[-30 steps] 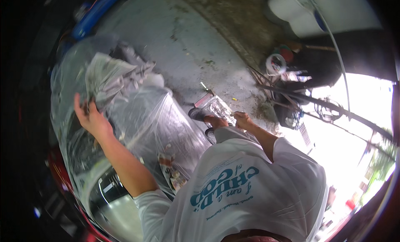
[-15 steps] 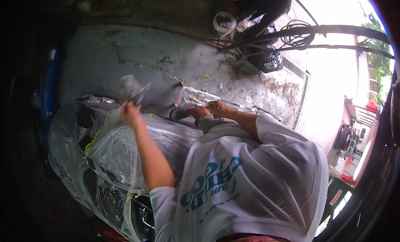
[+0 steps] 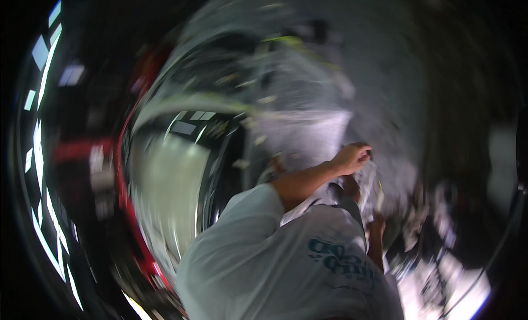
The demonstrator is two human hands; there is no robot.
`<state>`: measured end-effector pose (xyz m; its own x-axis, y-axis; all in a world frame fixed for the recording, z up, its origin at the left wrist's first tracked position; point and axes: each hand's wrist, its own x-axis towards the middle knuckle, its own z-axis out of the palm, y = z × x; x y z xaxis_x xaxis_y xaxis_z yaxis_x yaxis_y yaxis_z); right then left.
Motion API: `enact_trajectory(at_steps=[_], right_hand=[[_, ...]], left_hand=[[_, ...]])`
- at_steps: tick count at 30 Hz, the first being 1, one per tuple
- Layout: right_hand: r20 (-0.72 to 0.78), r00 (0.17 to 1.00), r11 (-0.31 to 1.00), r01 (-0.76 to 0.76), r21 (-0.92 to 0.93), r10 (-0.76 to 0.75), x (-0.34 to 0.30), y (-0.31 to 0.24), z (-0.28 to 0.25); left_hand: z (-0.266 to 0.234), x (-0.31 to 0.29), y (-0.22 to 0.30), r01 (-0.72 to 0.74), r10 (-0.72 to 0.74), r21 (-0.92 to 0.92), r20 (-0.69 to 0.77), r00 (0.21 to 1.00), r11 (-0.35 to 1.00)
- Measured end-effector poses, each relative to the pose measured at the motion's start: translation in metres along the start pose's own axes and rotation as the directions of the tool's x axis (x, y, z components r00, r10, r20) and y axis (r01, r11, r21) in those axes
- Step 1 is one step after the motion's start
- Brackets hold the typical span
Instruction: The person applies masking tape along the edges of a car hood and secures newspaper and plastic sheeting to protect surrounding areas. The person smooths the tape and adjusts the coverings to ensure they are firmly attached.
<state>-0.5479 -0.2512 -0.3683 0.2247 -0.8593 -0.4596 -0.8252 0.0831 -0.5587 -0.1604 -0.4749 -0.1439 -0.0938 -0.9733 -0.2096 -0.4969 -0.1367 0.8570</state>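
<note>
"one clear plastic sheet [image 3: 305, 127], where?"
"draped over the car [image 3: 179, 179], near the left hand [image 3: 352, 159]."
"is that hand holding anything?"
"it's curled; i can't tell. same for the blurred right hand [image 3: 377, 226]. grey floor [image 3: 385, 94] lies beyond."

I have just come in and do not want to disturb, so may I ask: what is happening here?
A person in a white shirt is beside what looks like a car, partly covered with a clear plastic sheet. The left hand is curled in front of the body, near the sheet in the picture; the right hand is lower and farther right. The picture is blurred, so I cannot tell whether either hand holds anything.
</note>
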Motion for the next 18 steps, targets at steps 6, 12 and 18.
enact_trajectory(at_steps=[6,12,18], right_hand=[[0.388,0.799,0.592,-0.602,0.536,0.46,0.041,-0.03,-0.048],[0.498,0.724,0.613,-0.681,0.401,0.477,0.079,-0.072,-0.095],[0.472,0.786,0.681,-0.599,0.421,0.4,0.118,-0.083,-0.099]], left_hand=[[-0.241,-0.081,-0.055,0.182,0.04,0.26,-0.667,0.744,0.948],[-0.36,-0.159,-0.119,0.59,0.071,0.698,-0.668,0.741,0.406],[-0.406,-0.164,-0.126,0.652,-0.683,0.741,-0.395,0.615,0.158]])
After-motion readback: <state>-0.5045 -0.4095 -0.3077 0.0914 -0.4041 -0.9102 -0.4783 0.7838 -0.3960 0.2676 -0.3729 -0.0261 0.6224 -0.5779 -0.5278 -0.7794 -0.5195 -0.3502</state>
